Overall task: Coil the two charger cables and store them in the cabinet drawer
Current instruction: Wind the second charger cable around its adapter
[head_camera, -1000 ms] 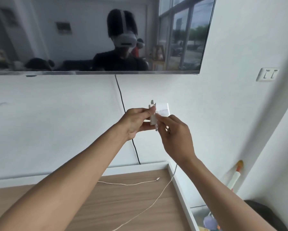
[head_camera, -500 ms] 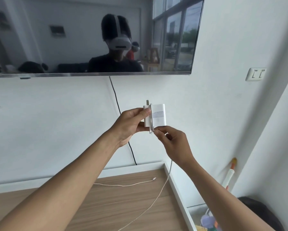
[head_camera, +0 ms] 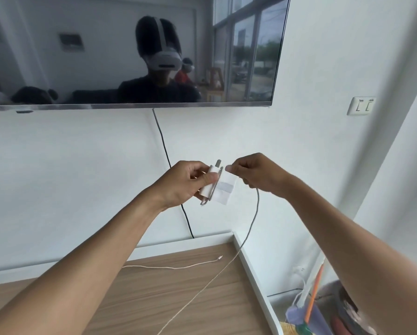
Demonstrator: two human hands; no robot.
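Charger cable (head_camera: 255, 213) is mid-coil, we judge: our left hand (head_camera: 181, 182) curls round the white adapter (head_camera: 220, 189), a turn lying across it, and our right hand (head_camera: 258, 175) pinches the cable at the adapter's three o'clock. Next we need another taut wrap. The second cable (head_camera: 178, 266) lies at six o'clock on the cabinet top (head_camera: 154, 298).

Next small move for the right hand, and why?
Probably sweep the right hand down and behind the white adapter for another wrap. The left hand grips the adapter with one loop across it, the right pinches the cable at its top edge, and the rest trails slack to the tabletop.
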